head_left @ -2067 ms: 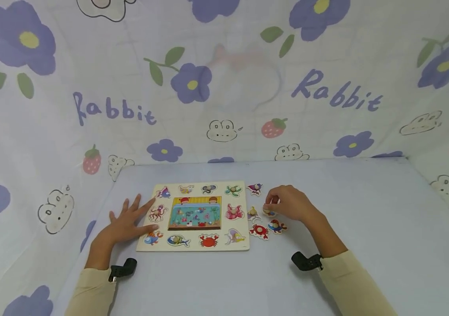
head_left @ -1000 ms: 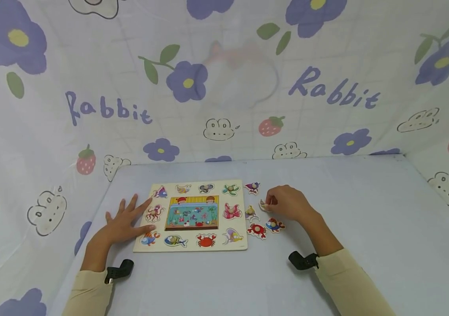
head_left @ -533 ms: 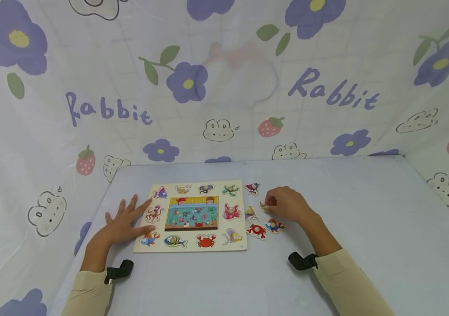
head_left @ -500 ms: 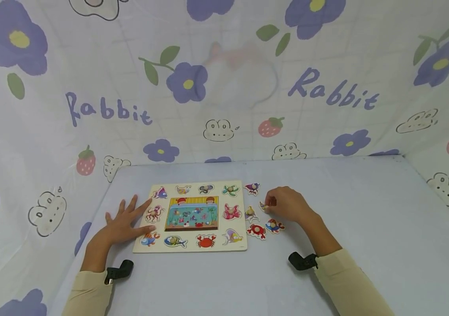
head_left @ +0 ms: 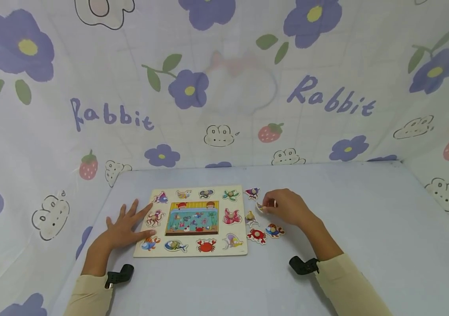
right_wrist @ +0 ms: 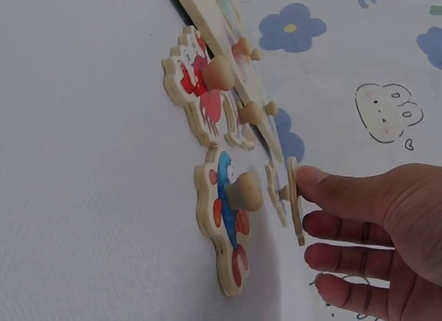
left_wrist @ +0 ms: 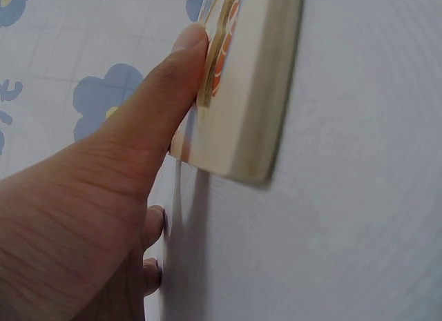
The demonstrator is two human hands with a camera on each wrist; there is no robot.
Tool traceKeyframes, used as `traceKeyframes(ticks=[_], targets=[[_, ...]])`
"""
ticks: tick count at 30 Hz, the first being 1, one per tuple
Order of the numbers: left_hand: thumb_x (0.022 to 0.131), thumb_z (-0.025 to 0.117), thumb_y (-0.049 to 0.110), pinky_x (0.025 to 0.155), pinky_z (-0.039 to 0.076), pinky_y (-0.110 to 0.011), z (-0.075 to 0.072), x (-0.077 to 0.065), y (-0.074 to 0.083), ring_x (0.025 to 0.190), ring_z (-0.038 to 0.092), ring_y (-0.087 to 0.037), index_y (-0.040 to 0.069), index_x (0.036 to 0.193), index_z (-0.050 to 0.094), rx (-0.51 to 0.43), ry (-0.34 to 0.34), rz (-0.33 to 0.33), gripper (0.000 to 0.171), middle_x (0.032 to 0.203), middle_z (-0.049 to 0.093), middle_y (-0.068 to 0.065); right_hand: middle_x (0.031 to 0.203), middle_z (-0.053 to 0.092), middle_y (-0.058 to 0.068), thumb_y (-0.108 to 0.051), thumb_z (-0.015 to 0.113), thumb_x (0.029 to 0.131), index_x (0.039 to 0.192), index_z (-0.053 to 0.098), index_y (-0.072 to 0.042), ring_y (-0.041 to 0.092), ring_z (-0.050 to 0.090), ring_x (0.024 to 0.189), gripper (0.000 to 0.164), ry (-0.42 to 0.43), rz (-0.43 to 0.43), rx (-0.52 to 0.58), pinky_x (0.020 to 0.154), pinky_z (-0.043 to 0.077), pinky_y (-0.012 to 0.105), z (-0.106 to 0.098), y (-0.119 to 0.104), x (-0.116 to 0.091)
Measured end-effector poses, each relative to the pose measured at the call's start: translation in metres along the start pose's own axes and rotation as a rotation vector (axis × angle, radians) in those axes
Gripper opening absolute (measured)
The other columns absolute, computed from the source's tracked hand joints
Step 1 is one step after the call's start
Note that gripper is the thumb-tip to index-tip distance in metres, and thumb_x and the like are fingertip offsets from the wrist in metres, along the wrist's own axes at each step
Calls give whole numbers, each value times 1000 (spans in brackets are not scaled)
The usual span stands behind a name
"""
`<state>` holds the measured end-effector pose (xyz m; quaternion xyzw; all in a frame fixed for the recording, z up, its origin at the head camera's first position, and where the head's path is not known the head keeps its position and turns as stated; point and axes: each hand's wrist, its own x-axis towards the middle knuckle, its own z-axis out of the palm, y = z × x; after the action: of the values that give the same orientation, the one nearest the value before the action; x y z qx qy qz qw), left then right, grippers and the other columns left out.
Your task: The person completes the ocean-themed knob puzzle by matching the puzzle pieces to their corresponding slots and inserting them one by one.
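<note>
In the head view my left hand (head_left: 123, 228) lies spread at the left edge of a wooden peg puzzle board (head_left: 219, 251), its thumb and index finger on the edge. The left wrist view shows that thumb (left_wrist: 166, 79) pressing the board's corner. My right hand (head_left: 287, 206), just right of the board, pinches a small wooden puzzle piece (head_left: 261, 207) between thumb and fingers. It appears tilted, edge-on in the right wrist view, its picture mostly hidden. Around it lie a purple fish piece (head_left: 252, 193), a yellow-topped piece (head_left: 251, 217), a red crab piece (head_left: 257, 235) and a blue-and-orange piece (head_left: 274, 230).
Sea-animal pictures ring the board around an aquarium scene (head_left: 193, 217); several slots hold knobbed pieces, such as the green turtle (head_left: 230, 195). A white table (head_left: 208, 285) lies beneath. Flower-printed cloth (head_left: 240, 87) hangs behind and at the sides.
My right hand has tilted the pinched piece up from the table and shifted it slightly left and away from me. My left hand stays on the board. The head view has moved a little.
</note>
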<state>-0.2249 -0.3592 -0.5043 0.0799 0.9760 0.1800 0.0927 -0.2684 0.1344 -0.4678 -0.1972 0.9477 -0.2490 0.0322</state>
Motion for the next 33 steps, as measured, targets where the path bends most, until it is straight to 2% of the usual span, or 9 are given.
traceKeyframes(ticks=[11, 20, 27, 33], targets=[[86, 68, 65, 101, -8, -86, 8, -1, 9, 148, -6, -60, 23, 161, 29, -18, -8, 2, 95, 167, 5, -27, 78, 61, -8, -21, 78, 92, 92, 72, -19, 14, 52, 73, 5, 20, -47, -5, 64, 47, 29, -10, -12, -10], [85, 68, 67, 100, -7, -87, 0, -5, 0, 147, -3, -61, 23, 161, 30, 3, 20, 14, 95, 166, 7, -28, 78, 61, -10, -23, 79, 90, 96, 74, -19, 12, 52, 72, 9, 69, -118, 6, 61, 47, 28, -11, -51, -10], [85, 68, 68, 101, -9, -86, 0, 0, -1, 148, -5, -60, 25, 161, 29, -8, 20, 9, 96, 167, 5, -26, 76, 60, -11, -24, 79, 91, 96, 74, -19, 11, 52, 70, 8, 76, -214, -39, 61, 46, 27, -21, -81, 0], [86, 67, 68, 101, -9, -86, 0, 2, -4, 148, -6, -59, 24, 161, 29, -7, 22, 13, 95, 167, 5, -26, 77, 60, -12, -25, 78, 91, 98, 75, -19, 9, 52, 70, 9, 65, -272, -72, 61, 46, 26, -19, -104, 14]])
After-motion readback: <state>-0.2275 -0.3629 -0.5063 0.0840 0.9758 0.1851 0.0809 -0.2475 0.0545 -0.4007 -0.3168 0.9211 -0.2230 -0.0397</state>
